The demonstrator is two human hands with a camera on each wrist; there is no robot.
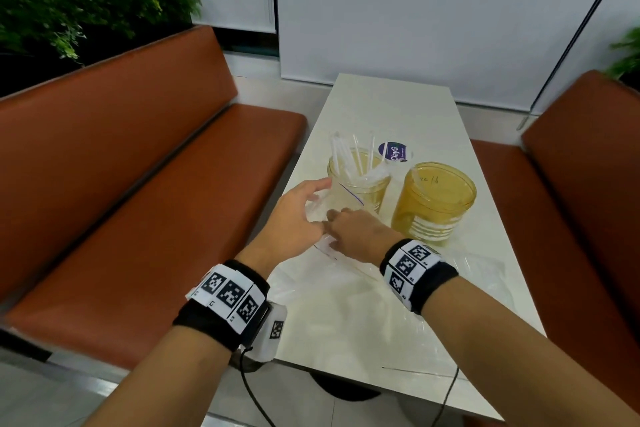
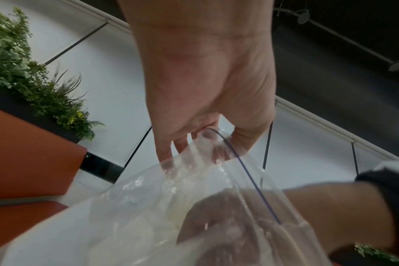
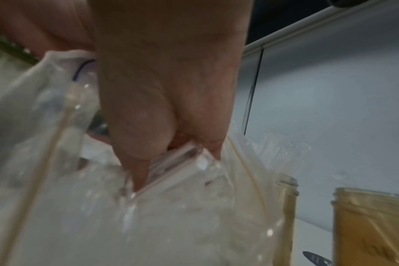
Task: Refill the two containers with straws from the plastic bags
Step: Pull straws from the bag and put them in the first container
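Two amber translucent containers stand mid-table. The left container holds several white straws; the right container shows no straws. Both hands hold a clear zip bag up just in front of the left container. My left hand grips the bag's left rim, its fingers curled over the blue zip line. My right hand pinches the zip strip on the near side. Thin pale straws show through the bag. In the left wrist view the bag blurs the right hand behind it.
More clear plastic bags lie flat on the white table near its front edge. A round dark sticker sits behind the containers. Orange benches flank the table on both sides. Plants stand behind the left bench.
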